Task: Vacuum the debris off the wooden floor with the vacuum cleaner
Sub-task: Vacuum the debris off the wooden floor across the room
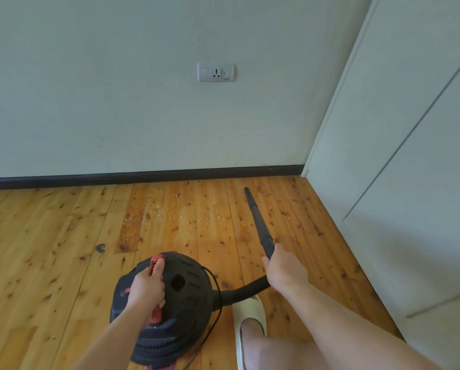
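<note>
The debris (170, 217) lay scattered on the floor (50, 249) near the baseboard (117, 180), just ahead of the vacuum (170, 303). The left hand (146, 287) was closed on its red handle (155, 263); the right hand (285, 271) was clamped on the wand (258, 220), tip raised right of the debris. Positioning appeared under way; the next move likely called for lowering the tip and sweeping left.

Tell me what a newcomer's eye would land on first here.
Probably the round black vacuum cleaner with red handle low in the middle, the left hand gripping that handle. Next, the right hand aiming the long black wand at pale scattered crumbs on the knotty wooden floor near the dark skirting board.
</note>
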Demonstrator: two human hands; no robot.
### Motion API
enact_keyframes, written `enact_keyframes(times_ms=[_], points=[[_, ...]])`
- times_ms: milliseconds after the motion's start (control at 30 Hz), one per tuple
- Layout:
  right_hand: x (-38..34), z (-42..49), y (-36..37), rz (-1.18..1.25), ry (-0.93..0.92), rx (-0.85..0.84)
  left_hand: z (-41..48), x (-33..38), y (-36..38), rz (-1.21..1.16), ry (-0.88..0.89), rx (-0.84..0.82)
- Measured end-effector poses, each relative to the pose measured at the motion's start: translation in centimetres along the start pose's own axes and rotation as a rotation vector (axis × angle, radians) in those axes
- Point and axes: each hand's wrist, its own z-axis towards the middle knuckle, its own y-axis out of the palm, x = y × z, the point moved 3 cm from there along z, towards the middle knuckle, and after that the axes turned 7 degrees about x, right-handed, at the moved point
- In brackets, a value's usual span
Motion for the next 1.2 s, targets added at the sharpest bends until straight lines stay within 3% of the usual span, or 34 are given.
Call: enact_keyframes(times_ms=[233,467,733,967,1200], points=[[4.9,-1.6,-2.3,-0.026,0.012,-0.009,-3.2,-2.6,0.5,0.035,0.016,-0.01],[6.2,1.3,-1.3,0.012,0.019,-0.018,-3.3,-2.9,1.4,0.127,0.106,0.118],[8.7,-0.4,-2.1,0.034,0.018,0.004,-3.4,-0.1,5.2,0.166,0.057,0.01],[12.1,-6.4,-4.1,0.056,0.06,0.017,-7.6,-2.6,5.3,0.126,0.002,-0.059],[14.8,-12.1,-3.3,0.041,0.091,0.034,-10.9,-4.6,5.0,0.2,0.094,-0.133]])
